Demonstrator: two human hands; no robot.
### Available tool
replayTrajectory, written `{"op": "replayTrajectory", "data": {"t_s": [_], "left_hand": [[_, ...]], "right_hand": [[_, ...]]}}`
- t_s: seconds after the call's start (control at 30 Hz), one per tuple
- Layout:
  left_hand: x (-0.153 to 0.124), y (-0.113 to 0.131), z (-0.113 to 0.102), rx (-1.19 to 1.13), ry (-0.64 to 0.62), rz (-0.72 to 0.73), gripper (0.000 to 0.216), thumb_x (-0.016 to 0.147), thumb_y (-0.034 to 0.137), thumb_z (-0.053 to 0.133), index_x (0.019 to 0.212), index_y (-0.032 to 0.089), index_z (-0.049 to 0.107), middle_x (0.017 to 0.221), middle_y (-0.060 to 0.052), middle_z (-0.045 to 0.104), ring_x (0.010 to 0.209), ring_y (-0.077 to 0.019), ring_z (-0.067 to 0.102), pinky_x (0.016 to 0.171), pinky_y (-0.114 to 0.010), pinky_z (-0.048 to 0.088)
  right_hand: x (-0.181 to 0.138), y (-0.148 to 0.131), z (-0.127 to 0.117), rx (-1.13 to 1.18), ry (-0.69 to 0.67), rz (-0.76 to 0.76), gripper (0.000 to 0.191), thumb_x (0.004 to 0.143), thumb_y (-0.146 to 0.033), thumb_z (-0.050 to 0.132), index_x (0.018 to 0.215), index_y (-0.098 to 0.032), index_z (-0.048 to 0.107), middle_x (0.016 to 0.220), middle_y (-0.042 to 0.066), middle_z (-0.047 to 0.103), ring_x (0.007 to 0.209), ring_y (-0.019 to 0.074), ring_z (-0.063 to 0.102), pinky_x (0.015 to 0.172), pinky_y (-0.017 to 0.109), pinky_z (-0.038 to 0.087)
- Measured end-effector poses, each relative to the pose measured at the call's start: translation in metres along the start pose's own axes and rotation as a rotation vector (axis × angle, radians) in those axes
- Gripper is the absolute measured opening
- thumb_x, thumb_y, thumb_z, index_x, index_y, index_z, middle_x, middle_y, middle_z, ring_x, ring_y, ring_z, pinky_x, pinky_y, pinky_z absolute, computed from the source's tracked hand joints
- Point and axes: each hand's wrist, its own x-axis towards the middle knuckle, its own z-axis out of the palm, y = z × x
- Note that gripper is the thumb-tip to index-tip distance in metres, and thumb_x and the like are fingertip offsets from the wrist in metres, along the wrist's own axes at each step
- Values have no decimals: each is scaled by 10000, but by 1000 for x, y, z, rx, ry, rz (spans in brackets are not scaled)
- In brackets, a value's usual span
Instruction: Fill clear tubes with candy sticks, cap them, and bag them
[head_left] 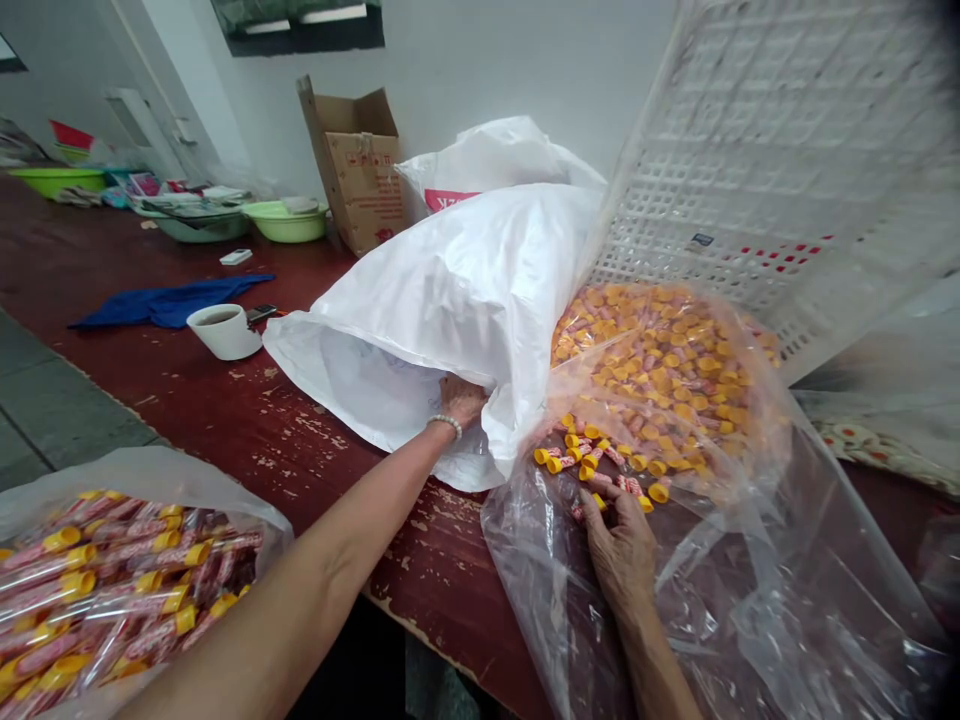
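My left hand, with a beaded bracelet at the wrist, reaches into the mouth of a large white sack. Its fingers are hidden inside the sack, so I cannot see what they touch. My right hand is at the mouth of a clear plastic bag. Its thumb and fingers close around a small red-and-white patterned tube with a yellow cap. More such small yellow-capped tubes lie loose just beyond the fingertips, and a big heap of them fills the bag behind.
At lower left, a plastic bag holds long clear tubes with yellow caps. A white cup of dark liquid and a blue cloth sit on the worn red table. Behind stand a cardboard box, basins and a tilted white crate.
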Motion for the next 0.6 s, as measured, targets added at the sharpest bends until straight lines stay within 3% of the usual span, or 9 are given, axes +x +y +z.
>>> {"op": "replayTrajectory", "data": {"t_s": [0.1, 0.3, 0.43, 0.6], "left_hand": [[-35, -11, -3, 13, 71, -57, 417, 843, 479, 469, 1148, 228, 600, 1161, -124, 581, 1052, -343, 478, 876, -477, 352], [-94, -38, -14, 56, 135, 0, 349, 800, 492, 540, 1022, 246, 648, 1156, -76, 597, 1063, -314, 462, 883, -446, 367], [-112, -50, -19, -2, 139, 47, 354, 791, 478, 582, 1073, 271, 642, 1350, -34, 500, 1202, -332, 394, 933, -461, 362], [-126, -46, -23, -129, 139, -13, 323, 795, 464, 598, 1059, 298, 678, 1487, -55, 297, 1303, -376, 286, 1002, -553, 280]], "right_hand": [[0, 3, 1, 3, 21, -14, 404, 810, -513, 534, 994, -165, 622, 953, 91, 669, 703, 174, 606, 747, 331, 460], [-1, 0, -1, -27, 22, -60, 380, 810, -480, 523, 993, -164, 627, 949, 93, 666, 813, 193, 597, 802, 344, 449], [-2, -3, -2, -5, 14, -26, 378, 791, -467, 526, 998, -170, 632, 986, 92, 670, 858, 199, 601, 823, 355, 450], [0, -5, -2, 253, -38, 171, 476, 742, -504, 595, 1067, -156, 598, 810, 62, 683, 717, 179, 628, 685, 311, 492]]}}
